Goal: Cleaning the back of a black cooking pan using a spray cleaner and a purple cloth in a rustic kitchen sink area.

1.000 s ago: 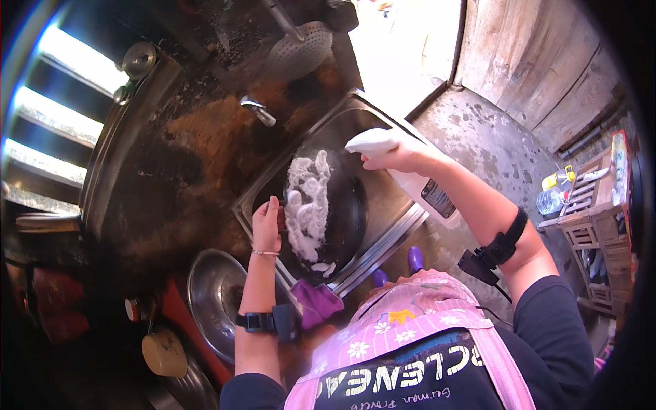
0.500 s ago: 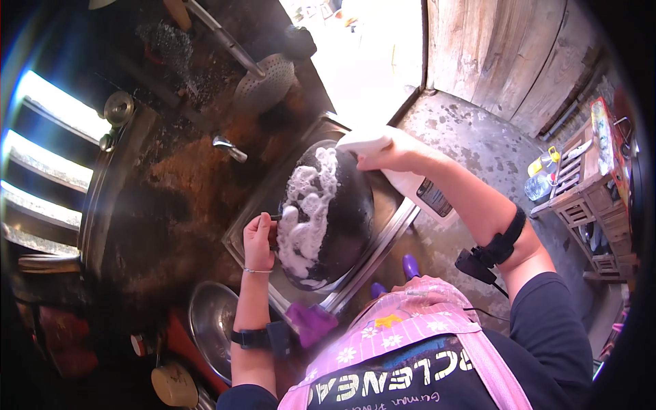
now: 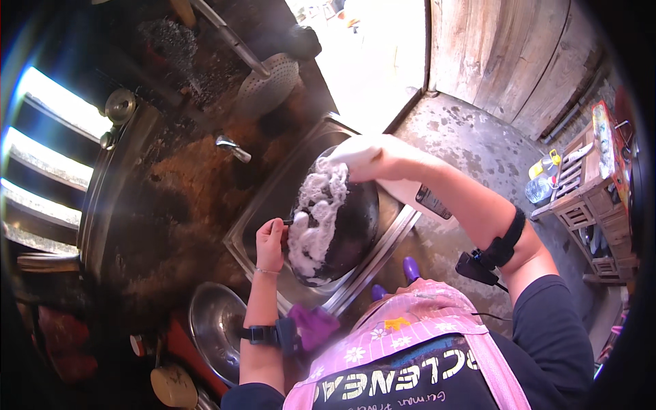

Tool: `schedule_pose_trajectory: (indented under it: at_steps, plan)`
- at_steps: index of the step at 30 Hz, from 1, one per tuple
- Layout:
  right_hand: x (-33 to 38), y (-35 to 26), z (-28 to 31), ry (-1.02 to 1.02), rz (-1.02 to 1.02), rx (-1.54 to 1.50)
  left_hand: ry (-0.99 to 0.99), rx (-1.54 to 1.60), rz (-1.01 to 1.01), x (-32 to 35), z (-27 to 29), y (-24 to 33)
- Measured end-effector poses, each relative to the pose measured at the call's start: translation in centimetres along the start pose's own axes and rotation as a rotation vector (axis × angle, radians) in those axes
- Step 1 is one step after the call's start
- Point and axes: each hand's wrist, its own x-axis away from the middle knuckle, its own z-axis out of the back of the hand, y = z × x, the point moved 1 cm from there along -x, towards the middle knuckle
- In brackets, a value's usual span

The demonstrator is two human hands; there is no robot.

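Note:
A dark round wok [image 3: 357, 229] stands tilted in the metal sink [image 3: 258, 205], its surface partly covered with thick white foam [image 3: 316, 222]. At the wok's left edge, my left hand [image 3: 269, 244] is closed around its short handle. My right hand [image 3: 388, 158] grips the top of a white spray bottle [image 3: 403, 190] over the far edge of the wok, with the bottle's head pointing toward the foam. The bottle's labelled body hangs out past the sink's right rim. My fingers hide most of the trigger.
A tap [image 3: 234, 149] reaches over the sink from the left. Beyond it lies a perforated ladle [image 3: 273, 78]. A metal basin [image 3: 215, 328] and a purple cloth [image 3: 313, 326] are near my left forearm. A wooden rack [image 3: 591, 195] with bottles stands at the right.
My left hand and the wok have shifted a little to the right. My right hand has dropped slightly with the bottle, and the foam looks thicker near the top.

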Motion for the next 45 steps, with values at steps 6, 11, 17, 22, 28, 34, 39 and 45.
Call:
schedule_pose_trajectory:
  at_steps: [6, 11, 17, 22, 28, 34, 39, 45]
  plan:
    - [-0.8, 0.0, -1.6, -0.087, 0.054, -0.02, 0.019, 0.001, 0.016, 0.1, 1.4, -0.5]
    - [-1.4, -1.8, -4.3, 0.01, -0.01, 0.116, -0.051, -0.05, -0.007, -0.6, 1.8, -0.7]
    - [-1.3, -2.9, -5.1, -0.03, 0.095, 0.012, -0.045, -0.049, -0.007, -0.7, 1.5, -0.4]
    - [-1.7, -1.2, -3.5, 0.044, -0.086, 0.197, -0.073, -0.044, -0.037, -1.0, 1.6, -0.3]
    - [-1.5, -1.1, -3.5, 0.001, -0.016, 0.156, -0.063, -0.058, -0.02, -1.0, 2.4, -0.1]
    - [-1.3, 4.4, 0.5, 0.047, -0.117, -0.014, -0.003, -0.052, -0.018, -1.5, 2.5, -0.5]
    - [-0.9, 2.6, 1.6, 0.218, -0.444, 0.031, 0.051, 0.031, -0.005, -1.5, 3.6, -0.6]
    - [-2.2, 7.9, 1.3, 0.108, -0.124, -0.161, 0.068, 0.029, 0.027, -2.2, 3.5, -1.0]
